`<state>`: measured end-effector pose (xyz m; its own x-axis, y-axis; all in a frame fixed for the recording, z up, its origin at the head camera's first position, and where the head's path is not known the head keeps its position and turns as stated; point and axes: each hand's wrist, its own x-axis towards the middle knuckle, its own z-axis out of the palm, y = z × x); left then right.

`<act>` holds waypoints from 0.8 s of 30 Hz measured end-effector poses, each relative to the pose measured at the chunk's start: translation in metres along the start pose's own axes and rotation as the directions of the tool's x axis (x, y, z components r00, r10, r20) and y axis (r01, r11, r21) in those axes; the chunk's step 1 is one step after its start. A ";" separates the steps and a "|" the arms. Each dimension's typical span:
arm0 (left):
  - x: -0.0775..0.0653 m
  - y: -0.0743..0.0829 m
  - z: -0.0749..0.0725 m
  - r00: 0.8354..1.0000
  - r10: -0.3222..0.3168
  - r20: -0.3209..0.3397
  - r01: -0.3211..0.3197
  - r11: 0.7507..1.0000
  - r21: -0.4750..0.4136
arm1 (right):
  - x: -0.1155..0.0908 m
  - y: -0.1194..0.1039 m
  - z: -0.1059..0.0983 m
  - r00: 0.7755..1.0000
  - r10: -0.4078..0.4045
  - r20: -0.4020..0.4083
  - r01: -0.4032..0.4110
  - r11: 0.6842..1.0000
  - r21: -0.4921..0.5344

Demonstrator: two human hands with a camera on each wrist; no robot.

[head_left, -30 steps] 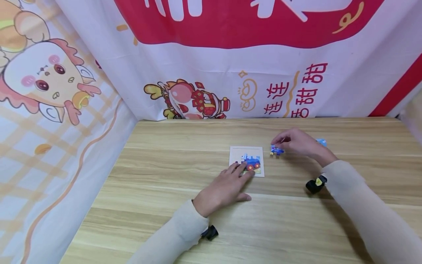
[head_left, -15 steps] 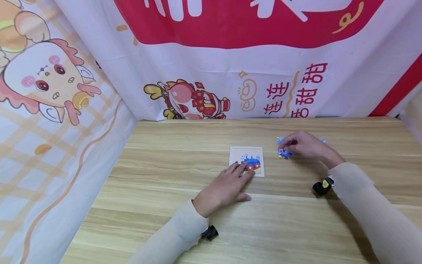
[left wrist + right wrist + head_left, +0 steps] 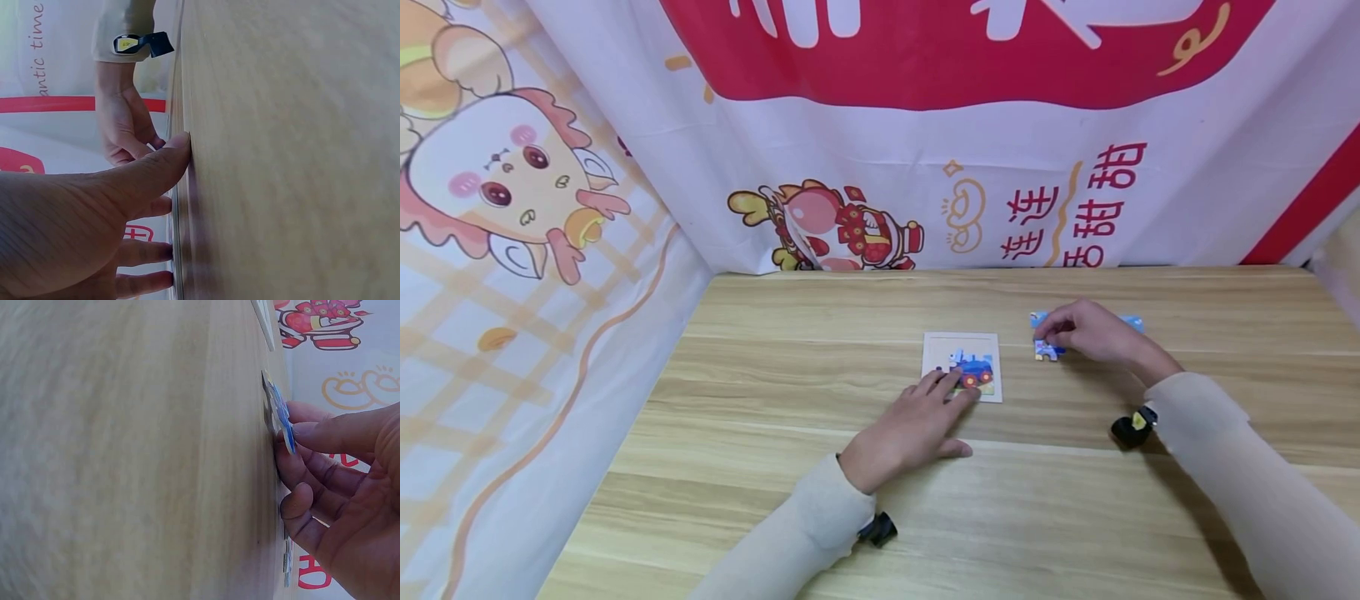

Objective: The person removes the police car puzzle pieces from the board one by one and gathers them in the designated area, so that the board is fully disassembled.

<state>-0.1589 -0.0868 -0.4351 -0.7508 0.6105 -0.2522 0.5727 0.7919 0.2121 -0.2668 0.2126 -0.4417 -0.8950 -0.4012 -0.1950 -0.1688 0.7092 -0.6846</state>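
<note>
A square puzzle tray (image 3: 940, 342) with a pale rim lies flat on the table. Fitted pieces inside it form part of a blue train picture (image 3: 976, 365) with red wheels. My left hand (image 3: 913, 429) rests with spread, straight fingers over the tray's lower left part, hiding some of it. To the right of the tray, my right hand (image 3: 1090, 329) pinches a blue puzzle piece (image 3: 281, 415) between thumb and fingers. In the right wrist view that piece is tilted, close over the table. The right hand's fingers partly cover it in the head view.
Light-blue puzzle pieces (image 3: 1132, 322) lie on the wooden table (image 3: 775, 350) around and behind the right hand. A printed white and red cloth (image 3: 865, 142) hangs along the table's back edge, and another patterned cloth (image 3: 550, 333) runs along the left side.
My right hand has moved a little to the right, away from the tray, with the puzzle piece, which has changed its tilt. My left hand has stayed in place.
</note>
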 end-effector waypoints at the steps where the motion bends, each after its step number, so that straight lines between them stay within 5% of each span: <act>1: 0.000 0.000 0.000 1.000 0.000 0.001 0.000 1.000 0.001 | 0.000 0.000 0.000 1.000 0.005 0.001 -0.005 1.000 0.003; 24: 0.001 0.000 -0.001 1.000 -0.012 0.022 0.013 1.000 -0.011 | 0.001 0.000 0.000 0.999 0.031 0.020 -0.032 0.999 0.024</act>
<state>-0.1600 -0.0864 -0.4350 -0.7505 0.6008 -0.2754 0.5596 0.7993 0.2190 -0.2682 0.2122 -0.4416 -0.8916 -0.3900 -0.2301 -0.1303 0.7076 -0.6945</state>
